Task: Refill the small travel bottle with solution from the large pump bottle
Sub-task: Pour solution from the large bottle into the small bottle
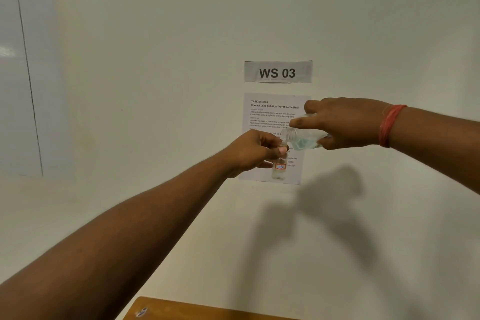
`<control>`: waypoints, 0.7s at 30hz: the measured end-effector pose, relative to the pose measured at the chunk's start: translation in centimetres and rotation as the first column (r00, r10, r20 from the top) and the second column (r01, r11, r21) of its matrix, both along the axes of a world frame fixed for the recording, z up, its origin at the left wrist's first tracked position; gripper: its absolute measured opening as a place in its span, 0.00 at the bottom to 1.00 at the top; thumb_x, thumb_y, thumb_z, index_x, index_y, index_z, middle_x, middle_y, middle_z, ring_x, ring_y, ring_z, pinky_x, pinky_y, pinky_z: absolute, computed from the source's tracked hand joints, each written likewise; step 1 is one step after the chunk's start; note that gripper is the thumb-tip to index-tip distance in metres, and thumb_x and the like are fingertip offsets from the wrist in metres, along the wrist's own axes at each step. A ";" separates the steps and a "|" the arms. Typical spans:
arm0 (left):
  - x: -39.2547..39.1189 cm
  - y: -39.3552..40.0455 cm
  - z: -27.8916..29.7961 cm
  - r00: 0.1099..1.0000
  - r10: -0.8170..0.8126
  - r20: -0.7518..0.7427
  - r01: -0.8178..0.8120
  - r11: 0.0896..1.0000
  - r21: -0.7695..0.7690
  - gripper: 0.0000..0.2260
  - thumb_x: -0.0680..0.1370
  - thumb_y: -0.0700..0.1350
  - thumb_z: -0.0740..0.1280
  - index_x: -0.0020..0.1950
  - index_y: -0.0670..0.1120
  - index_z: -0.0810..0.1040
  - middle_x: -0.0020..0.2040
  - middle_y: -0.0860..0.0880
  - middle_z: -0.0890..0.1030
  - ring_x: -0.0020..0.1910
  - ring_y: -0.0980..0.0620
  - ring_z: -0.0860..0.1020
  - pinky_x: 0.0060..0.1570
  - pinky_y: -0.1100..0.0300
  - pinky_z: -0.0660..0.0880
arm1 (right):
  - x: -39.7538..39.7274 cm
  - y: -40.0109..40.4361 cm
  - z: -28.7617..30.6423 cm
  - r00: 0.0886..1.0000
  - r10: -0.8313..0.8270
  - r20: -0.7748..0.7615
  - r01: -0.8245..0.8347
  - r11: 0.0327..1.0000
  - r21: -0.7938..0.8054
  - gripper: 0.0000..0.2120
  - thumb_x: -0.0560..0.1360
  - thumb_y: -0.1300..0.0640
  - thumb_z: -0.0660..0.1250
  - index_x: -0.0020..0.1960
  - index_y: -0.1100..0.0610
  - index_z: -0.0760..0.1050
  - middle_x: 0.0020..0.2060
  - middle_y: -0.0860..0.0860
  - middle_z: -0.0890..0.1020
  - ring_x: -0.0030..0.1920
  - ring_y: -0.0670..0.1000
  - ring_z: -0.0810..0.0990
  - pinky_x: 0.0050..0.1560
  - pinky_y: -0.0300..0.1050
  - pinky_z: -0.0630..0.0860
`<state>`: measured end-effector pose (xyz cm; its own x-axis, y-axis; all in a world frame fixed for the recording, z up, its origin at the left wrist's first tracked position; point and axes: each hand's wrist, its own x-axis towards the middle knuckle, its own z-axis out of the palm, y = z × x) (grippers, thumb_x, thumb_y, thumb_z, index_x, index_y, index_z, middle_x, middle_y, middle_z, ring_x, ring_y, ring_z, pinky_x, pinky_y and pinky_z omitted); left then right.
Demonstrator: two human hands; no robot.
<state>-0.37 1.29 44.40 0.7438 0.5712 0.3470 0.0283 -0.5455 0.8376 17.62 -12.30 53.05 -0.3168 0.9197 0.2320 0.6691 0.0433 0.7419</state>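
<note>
Currently the pour itself appears to be the step in hand. The small travel bottle [280, 167], clear and marked with a red-bordered label, is held upright in mid-air in front of the wall, pinched near its neck by the curled fingers and thumb of the left hand [255, 152]. The large bottle [302, 139], clear with a bluish liquid inside, is gripped around its body by the right hand [345, 123] and tipped almost level, its open threaded mouth set just above and against the travel bottle's opening. No pump head can be seen on it. Whether liquid is crossing at this instant cannot be told; the travel bottle looks nearly empty, so the refill is judged to be at an early stage.

For a clean pour, the two mouths should be kept aligned and close, and the large bottle should be tilted gradually so that a thin stream is produced rather than a gush, as the receiving neck is narrow. The travel bottle should be kept vertical and steady. Since both bottles are held well above the desk [207, 312], whose wooden edge shows at the bottom, any spill would fall freely; lowering them would be prudent. The level should be watched and the tilt reduced before the neck is reached.
</note>
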 end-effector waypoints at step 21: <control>-0.2 -0.6 -0.1 1.000 0.004 0.003 -0.004 1.000 0.006 0.06 0.81 0.41 0.70 0.57 0.42 0.84 0.53 0.48 0.87 0.55 0.48 0.85 0.59 0.52 0.82 | -0.2 -0.5 0.0 1.000 -0.005 -0.003 0.005 1.000 -0.001 0.34 0.75 0.48 0.66 0.77 0.43 0.55 0.64 0.51 0.69 0.53 0.53 0.75 0.48 0.47 0.78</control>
<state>-0.61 0.64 44.29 0.7409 0.5718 0.3523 0.0281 -0.5504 0.8344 17.40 -12.75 53.00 -0.3119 0.9215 0.2316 0.6714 0.0413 0.7400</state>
